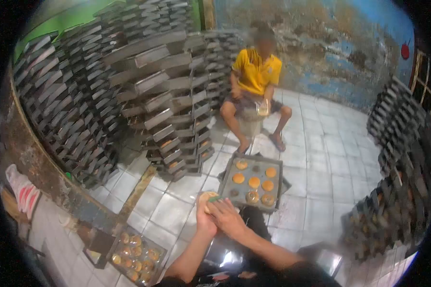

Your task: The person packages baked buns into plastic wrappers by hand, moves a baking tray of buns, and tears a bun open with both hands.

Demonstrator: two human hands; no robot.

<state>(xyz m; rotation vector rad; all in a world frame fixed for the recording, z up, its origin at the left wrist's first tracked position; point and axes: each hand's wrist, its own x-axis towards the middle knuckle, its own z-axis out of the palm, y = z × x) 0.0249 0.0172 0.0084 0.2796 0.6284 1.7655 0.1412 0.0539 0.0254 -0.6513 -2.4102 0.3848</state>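
In front of my body, my left hand [205, 220] is closed around a round, light-brown bun [203, 196]. My right hand [229, 219] lies across it, fingers bent over the bun's near side. A small green patch [215, 199] shows by the right fingertips; whether it is a wrapper or a tool I cannot tell. Just beyond my hands, a dark metal baking tray [231, 190] sits on top of other trays. Several browned buns [254, 182] rest in it, and some near its front edge look wrapped in clear plastic.
A second tray [153, 245] with shiny wrapped buns sits at lower left. Tall stacks of metal trays [153, 81] fill the left, and more stacks [392, 201] stand at right. Across from me sits a person in a yellow shirt [256, 71], holding a small packet [263, 108].
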